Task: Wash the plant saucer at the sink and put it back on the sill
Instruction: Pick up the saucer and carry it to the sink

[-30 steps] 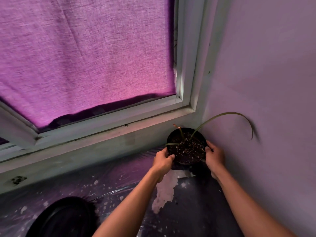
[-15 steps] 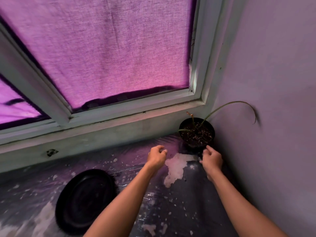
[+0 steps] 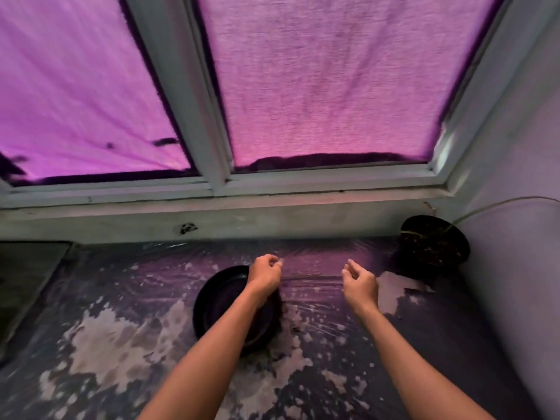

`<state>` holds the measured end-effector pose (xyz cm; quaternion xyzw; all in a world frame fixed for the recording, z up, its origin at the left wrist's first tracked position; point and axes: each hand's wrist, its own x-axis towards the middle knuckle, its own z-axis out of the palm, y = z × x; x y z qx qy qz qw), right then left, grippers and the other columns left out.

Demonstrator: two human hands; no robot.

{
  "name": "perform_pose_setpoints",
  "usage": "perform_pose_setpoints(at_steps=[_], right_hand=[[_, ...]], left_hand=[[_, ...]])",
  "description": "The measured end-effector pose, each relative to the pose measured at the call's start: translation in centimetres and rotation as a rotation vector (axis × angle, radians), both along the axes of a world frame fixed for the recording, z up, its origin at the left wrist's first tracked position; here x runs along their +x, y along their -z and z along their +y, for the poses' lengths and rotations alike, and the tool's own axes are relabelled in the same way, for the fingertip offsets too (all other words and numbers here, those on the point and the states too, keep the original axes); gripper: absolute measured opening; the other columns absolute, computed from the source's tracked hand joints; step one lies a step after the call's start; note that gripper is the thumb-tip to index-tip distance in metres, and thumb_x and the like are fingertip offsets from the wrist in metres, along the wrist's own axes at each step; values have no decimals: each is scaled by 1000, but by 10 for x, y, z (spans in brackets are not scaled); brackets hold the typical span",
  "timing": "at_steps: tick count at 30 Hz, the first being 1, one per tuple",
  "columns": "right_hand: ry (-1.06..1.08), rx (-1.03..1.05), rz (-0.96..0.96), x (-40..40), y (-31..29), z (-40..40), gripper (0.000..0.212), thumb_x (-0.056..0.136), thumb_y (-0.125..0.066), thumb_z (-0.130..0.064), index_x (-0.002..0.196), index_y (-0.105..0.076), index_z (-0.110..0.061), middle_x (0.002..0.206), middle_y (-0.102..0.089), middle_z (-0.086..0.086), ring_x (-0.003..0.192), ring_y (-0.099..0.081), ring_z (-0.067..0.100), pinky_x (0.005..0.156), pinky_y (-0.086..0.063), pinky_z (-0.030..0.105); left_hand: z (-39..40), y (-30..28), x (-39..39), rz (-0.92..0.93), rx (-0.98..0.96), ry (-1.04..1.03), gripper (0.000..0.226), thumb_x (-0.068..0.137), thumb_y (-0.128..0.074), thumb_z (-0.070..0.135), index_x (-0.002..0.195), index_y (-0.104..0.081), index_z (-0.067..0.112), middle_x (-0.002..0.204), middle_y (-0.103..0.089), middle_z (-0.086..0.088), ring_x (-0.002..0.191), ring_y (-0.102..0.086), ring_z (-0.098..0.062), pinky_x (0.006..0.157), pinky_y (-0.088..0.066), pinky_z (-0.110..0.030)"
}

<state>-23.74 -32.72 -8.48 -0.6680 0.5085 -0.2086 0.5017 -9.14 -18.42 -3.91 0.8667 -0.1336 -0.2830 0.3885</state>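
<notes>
Saucer (image 3: 218,301) lies bare on sill (image 3: 333,298), well left of pot (image 3: 433,241), which stands in the corner, freeing the saucer for washing. Left hand (image 3: 265,275) hovers over its far rim, right hand (image 3: 359,284) beside it; fingers loosely curled, holding nothing.

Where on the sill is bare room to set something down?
Free: the stretch left of the saucer up to the dark panel, and the strip between saucer and plant pot. Crowded: the right corner, where the pot sits against the wall.
</notes>
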Motion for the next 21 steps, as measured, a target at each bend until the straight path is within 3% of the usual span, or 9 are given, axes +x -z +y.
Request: perform_pose_setpoints(at_steps=[2,5,10,14,15,18,21], right_hand=[[-61,-21,15,19,-1,23,38,92,-60,-12,129,-58,-2,127,-63,12,115,-62,24,99,-46,30],[-122,0,49,40,4,56,39,92,-60,-10,130,-57,0,128,-62,13,116,-61,23,95,-43,25],[-171,102,218,61,34,107,43,92,-60,-16,132,-55,-2,129,-63,13,120,-58,27,100,-43,33],[-105,194,303,67,57,139,29,90,-60,-15,115,-64,-1,110,-69,14,105,-62,32,89,-48,40],[-106,223,314,67,61,144,26,91,-59,-14,114,-64,-3,110,-69,13,102,-62,33,88,-49,48],[-68,341,267,68,68,152,33,93,-56,-4,126,-56,-6,120,-63,13,100,-62,31,89,-54,50],[-31,372,240,66,72,155,38,92,-55,1,128,-53,-9,113,-61,9,94,-61,27,84,-56,52]], left_hand=[[28,5,21,-8,37,-37,29,96,-55,20,121,-65,8,121,-68,-10,112,-61,-26,89,-44,-26],[68,19,47,5,88,-99,31,96,-51,13,125,-62,9,122,-66,-12,104,-62,-26,86,-47,-29],[127,46,74,-25,239,-121,47,92,-45,5,137,-52,10,137,-57,-15,125,-53,-33,101,-44,-38],[160,68,84,3,260,-107,59,90,-44,2,147,-39,12,146,-48,-14,132,-46,-35,107,-42,-43],[165,72,84,34,240,-116,59,90,-44,0,148,-37,10,146,-49,-15,131,-47,-35,106,-42,-41],[176,84,81,95,232,-114,44,89,-43,1,133,-50,3,130,-59,-21,117,-57,-37,96,-47,-40],[182,92,82,84,185,-98,36,83,-43,-3,113,-63,1,109,-69,-19,99,-64,-35,84,-55,-41]])
